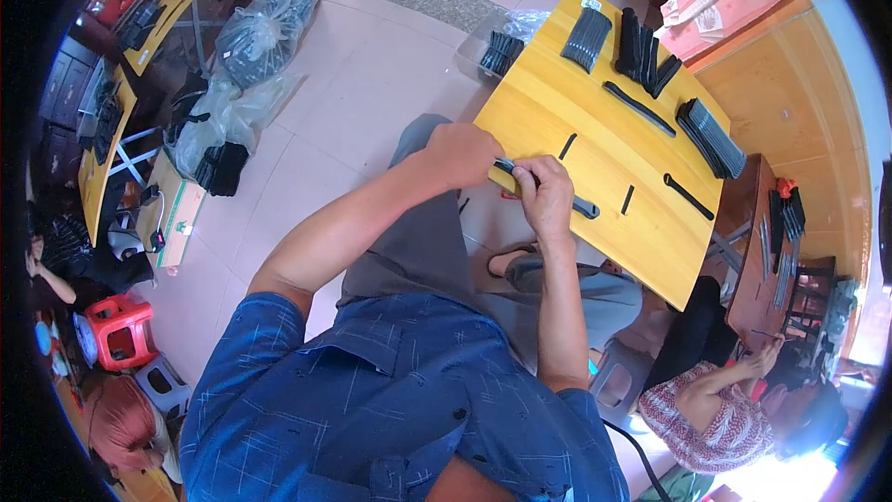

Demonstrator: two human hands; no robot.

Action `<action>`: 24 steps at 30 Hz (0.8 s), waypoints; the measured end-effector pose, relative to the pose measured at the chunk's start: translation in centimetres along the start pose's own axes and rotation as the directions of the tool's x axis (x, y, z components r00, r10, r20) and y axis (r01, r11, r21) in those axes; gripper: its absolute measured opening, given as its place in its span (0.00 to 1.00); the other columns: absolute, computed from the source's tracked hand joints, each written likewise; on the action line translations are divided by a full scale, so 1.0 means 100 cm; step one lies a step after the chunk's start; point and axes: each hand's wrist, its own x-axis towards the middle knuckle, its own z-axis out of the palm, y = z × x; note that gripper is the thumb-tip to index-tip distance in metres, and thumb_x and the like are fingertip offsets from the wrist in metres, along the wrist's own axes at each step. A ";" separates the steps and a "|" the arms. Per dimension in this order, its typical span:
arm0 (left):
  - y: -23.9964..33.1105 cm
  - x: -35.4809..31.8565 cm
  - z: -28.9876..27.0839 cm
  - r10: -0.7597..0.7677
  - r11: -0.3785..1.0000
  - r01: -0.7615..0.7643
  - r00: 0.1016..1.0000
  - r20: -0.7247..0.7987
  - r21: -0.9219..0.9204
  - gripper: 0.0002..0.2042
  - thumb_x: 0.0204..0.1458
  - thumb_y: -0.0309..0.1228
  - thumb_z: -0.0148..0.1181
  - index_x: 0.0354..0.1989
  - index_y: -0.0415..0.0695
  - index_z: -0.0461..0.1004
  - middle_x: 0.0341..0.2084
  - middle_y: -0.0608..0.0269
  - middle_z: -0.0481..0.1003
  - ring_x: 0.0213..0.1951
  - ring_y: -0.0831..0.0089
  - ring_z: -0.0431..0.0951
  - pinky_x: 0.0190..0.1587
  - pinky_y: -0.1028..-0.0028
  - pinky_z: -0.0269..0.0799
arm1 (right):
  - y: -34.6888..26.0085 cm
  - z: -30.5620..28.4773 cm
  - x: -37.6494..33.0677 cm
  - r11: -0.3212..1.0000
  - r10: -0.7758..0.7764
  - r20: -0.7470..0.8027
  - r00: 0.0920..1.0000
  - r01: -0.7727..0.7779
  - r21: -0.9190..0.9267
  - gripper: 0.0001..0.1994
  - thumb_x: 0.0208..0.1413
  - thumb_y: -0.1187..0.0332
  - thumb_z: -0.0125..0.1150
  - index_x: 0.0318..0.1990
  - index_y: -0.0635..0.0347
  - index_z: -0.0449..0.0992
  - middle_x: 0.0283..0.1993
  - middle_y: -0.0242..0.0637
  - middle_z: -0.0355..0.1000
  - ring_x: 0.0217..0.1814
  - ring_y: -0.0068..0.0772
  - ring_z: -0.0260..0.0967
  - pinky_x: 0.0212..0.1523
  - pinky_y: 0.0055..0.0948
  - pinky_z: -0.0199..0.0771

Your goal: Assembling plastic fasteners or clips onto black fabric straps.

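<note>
A black strap (pixel 585 208) with a rounded, slotted end runs between my hands at the near edge of the yellow wooden table (pixel 604 163). My left hand (pixel 462 151) is closed round its left part, fingers curled. Thumb and fingers of my right hand (pixel 546 193) pinch its middle, and the rounded end sticks out to the right. Just beyond lie a short black strip (pixel 568 146) and, to the right, another short strip (pixel 627 200). A longer black strap (pixel 688 196) rests near the right edge, and a second long strap (pixel 639 108) lies farther back.
Farther back on the table are a fanned stack of straps (pixel 587 39), a black bundle (pixel 641 51) and a thick stack (pixel 711 138). A clear bin (pixel 483 48) stands beside it. Plastic bags (pixel 265 33) and a red stool (pixel 121 332) are leftward; a person (pixel 711 409) sits at right.
</note>
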 end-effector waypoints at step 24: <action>-0.027 0.027 -0.008 -0.053 0.985 0.084 0.980 0.194 -0.152 0.13 0.57 0.39 0.59 0.47 0.60 0.86 0.42 0.60 0.84 0.47 0.57 0.83 0.51 0.55 0.78 | -0.002 -0.005 0.009 0.998 0.048 0.062 0.997 -0.051 0.043 0.05 0.54 0.71 0.69 0.35 0.61 0.84 0.35 0.43 0.77 0.41 0.49 0.76 0.45 0.42 0.75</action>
